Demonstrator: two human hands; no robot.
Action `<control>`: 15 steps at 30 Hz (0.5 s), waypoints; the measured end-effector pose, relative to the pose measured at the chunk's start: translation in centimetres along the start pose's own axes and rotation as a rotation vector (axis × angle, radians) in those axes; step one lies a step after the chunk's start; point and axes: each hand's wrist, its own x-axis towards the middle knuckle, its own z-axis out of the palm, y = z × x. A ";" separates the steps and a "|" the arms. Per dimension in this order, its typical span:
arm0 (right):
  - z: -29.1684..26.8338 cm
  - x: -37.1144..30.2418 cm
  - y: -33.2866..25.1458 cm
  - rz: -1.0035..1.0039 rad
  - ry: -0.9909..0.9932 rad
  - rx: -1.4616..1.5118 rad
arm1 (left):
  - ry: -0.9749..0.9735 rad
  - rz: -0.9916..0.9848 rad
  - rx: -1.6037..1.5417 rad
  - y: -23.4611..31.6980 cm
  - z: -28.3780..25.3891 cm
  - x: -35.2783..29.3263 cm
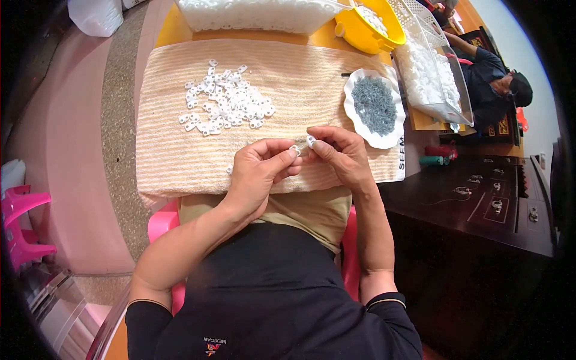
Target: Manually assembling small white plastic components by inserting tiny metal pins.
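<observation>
My left hand (pixel 261 171) and my right hand (pixel 344 159) meet over the near edge of a striped towel (pixel 180 162). Between my right thumb and forefinger is a small white plastic piece (pixel 310 140). My left thumb and forefinger pinch another tiny whitish piece (pixel 296 150); its exact kind is too small to make out. Beyond my left hand lies a loose pile of white plastic pieces with dark holes (pixel 231 102). Past my right hand, a white scalloped plate (pixel 354 123) carries a heap of small grey metal-looking parts (pixel 375 105).
A clear bin of white pieces (pixel 258 17) stands at the far edge, beside a yellow bowl (pixel 366 39). Another clear bin (pixel 429 75) is at the right, near a person in dark clothes (pixel 489 84). A dark cabinet (pixel 468 198) stands right; a pink stool (pixel 24 222) stands left.
</observation>
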 end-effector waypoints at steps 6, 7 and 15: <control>0.4 -0.1 0.2 -0.021 -0.016 0.047 | -0.013 0.017 -0.003 0.0 0.1 0.0; 0.4 -0.1 0.3 -0.005 -0.011 0.048 | -0.019 0.019 0.003 0.0 0.2 0.0; 0.6 -0.2 0.2 0.004 -0.013 0.068 | -0.023 0.011 0.001 0.0 0.1 0.0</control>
